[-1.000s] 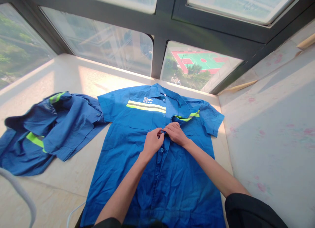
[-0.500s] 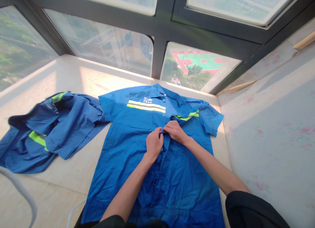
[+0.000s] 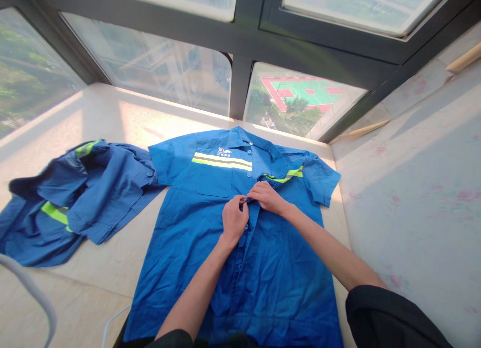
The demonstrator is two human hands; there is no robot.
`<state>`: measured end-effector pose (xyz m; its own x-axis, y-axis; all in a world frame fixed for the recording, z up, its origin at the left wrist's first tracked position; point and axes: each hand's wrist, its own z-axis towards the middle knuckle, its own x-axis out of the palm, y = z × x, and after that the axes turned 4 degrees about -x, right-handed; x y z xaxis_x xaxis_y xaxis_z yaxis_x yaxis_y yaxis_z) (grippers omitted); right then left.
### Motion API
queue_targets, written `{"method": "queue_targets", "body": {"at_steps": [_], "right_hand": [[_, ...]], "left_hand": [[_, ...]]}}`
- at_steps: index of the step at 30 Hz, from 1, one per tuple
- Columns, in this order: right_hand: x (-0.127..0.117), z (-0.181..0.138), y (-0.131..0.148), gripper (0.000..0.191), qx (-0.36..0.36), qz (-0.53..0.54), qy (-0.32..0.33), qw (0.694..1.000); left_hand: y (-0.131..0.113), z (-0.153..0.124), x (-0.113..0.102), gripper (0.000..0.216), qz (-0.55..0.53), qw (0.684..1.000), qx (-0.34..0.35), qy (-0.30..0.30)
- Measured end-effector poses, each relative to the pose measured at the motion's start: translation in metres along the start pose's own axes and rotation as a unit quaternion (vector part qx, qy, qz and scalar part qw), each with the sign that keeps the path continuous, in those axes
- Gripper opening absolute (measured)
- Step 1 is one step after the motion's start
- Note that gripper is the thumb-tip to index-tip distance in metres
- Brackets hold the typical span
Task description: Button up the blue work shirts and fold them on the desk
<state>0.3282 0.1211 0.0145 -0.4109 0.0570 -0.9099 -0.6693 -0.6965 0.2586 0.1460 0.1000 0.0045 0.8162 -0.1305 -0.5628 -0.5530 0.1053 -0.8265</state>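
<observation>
A blue short-sleeved work shirt (image 3: 188,232) with yellow-and-silver reflective bands lies spread out, collar toward the window. Its front is partly open at the top, and the right-hand front panel folds back near the collar. My left hand (image 3: 235,219) pinches the button edge at mid-chest. Close against it, my right hand (image 3: 266,196) grips the edge of the other front panel. Fingertips of both hands nearly meet, hiding the button or buttonhole between them. Buttons show on the placket above and below the hands.
Left of the shirt lies a second blue garment (image 3: 108,187), crumpled, with yellow-green bands. A pale cable (image 3: 35,293) curves at the lower left. Behind the pale stone sill (image 3: 101,117) stand grey-framed windows; a flower-patterned wall (image 3: 406,212) borders the right side.
Both hands stay at the same place on the shirt front, with only slight finger movement. The whole view has shifted a little.
</observation>
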Motion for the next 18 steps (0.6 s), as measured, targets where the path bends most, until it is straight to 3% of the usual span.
{"method": "queue_targets", "body": {"at_steps": [13,15,18], "right_hand": [[-0.001,0.013,-0.001,0.022,0.044,0.035,0.051,0.997],[-0.002,0.014,0.003,0.019,0.063,0.027,0.043,0.997],[-0.004,0.012,0.013,0.01,0.096,-0.005,-0.02,0.995]], "left_hand": [[0.002,0.003,-0.001,0.012,-0.036,0.999,-0.009,-0.009],[0.002,0.003,0.0,0.011,-0.036,0.999,-0.01,-0.013],[0.003,0.003,0.001,0.01,-0.046,0.999,-0.018,-0.018]]}}
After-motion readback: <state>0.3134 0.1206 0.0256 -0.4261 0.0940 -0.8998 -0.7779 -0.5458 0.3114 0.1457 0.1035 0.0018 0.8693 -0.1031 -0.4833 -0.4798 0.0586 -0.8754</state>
